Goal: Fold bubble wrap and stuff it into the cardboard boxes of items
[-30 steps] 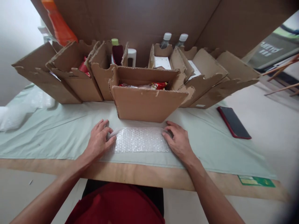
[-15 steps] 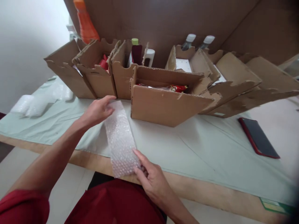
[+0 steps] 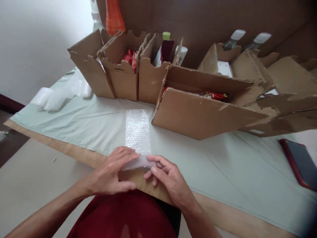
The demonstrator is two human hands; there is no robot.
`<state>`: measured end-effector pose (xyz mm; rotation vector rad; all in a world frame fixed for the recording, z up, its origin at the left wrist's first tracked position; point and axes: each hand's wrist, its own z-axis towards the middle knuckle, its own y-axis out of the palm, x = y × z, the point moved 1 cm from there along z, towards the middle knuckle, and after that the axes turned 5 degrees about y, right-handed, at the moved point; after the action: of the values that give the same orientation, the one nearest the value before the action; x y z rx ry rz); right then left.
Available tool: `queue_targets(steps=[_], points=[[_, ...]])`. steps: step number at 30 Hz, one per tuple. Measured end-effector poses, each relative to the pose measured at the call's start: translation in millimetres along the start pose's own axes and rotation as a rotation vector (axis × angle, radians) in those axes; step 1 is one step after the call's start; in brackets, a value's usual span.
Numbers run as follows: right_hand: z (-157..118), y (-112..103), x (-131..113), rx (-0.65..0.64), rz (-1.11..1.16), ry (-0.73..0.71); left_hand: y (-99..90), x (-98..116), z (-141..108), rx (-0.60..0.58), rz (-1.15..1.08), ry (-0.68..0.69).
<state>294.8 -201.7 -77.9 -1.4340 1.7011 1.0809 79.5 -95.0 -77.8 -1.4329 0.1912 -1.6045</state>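
A clear strip of bubble wrap (image 3: pixel 138 130) lies lengthwise on the green cloth, its near end folded over at the table's front edge. My left hand (image 3: pixel 112 172) rests on the left side of that fold, fingers stretched over it and thumb apart. At the right side of the fold my right hand (image 3: pixel 168 177) grips the wrap, index finger on top and thumb close by; the other fingers curl beneath. What lies inside the fold, if anything, cannot be made out.
Cardboard bins (image 3: pixel 198 114) line the back, several with packets or boxes inside. An orange bottle (image 3: pixel 114 18) and two white-capped bottles (image 3: pixel 235 38) stand behind. More bubble wrap (image 3: pixel 58 97) lies at left; a phone (image 3: pixel 300 162) lies at right.
My left hand has come from the wrap's far end to its near end. The near end is now folded over, and my view has shifted left.
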Motion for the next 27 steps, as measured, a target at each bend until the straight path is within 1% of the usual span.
queue_targets(steps=[1,3,4,5,6,8,10,12,13,16,18,21,24,25,27], points=[[3.7,1.3,-1.6,0.008,0.034,-0.028,4.7,-1.9,0.1,0.066,0.033,-0.045],[8.4,2.6,-2.6,0.044,0.065,-0.088,10.7,-10.6,6.8,0.176,0.083,-0.184],[9.0,2.2,-1.9,0.084,0.051,-0.126,11.7,-15.6,11.9,0.201,0.1,-0.262],[8.5,1.3,-0.8,0.139,0.007,-0.173,11.8,-20.0,17.3,0.201,0.113,-0.331],[7.0,0.0,0.5,0.206,-0.072,-0.235,11.1,-23.4,22.4,0.183,0.122,-0.382],[3.7,-2.5,1.9,0.331,-0.328,-0.417,9.0,-26.6,30.3,0.134,0.134,-0.435],[3.9,-2.9,1.6,0.382,-0.656,-0.627,7.5,-26.5,33.8,0.107,0.137,-0.454],[10.7,-1.8,0.9,0.358,-0.961,-0.764,7.8,-25.1,33.2,0.12,0.133,-0.442],[16.2,-1.0,0.7,0.333,-1.08,-0.796,8.6,-24.6,31.8,0.135,0.133,-0.43],[34.2,1.1,0.9,0.288,-1.301,-0.8,12.3,-25.4,25.8,0.169,0.15,-0.389],[42.0,2.1,1.8,0.297,-1.373,-0.792,15.0,-27.9,21.9,0.177,0.179,-0.366],[44.7,2.5,3.2,0.322,-1.421,-0.808,17.2,-30.6,17.3,0.216,0.238,-0.309],[42.3,1.7,2.6,0.31,-1.417,-0.835,15.4,-26.2,14.2,0.304,0.333,-0.194],[41.3,1.4,1.2,0.301,-1.404,-0.838,14.2,-23.1,13.1,0.314,0.363,-0.149],[39.3,1.2,-4.0,0.274,-1.35,-0.828,12.4,-16.6,10.6,0.289,0.399,-0.055]])
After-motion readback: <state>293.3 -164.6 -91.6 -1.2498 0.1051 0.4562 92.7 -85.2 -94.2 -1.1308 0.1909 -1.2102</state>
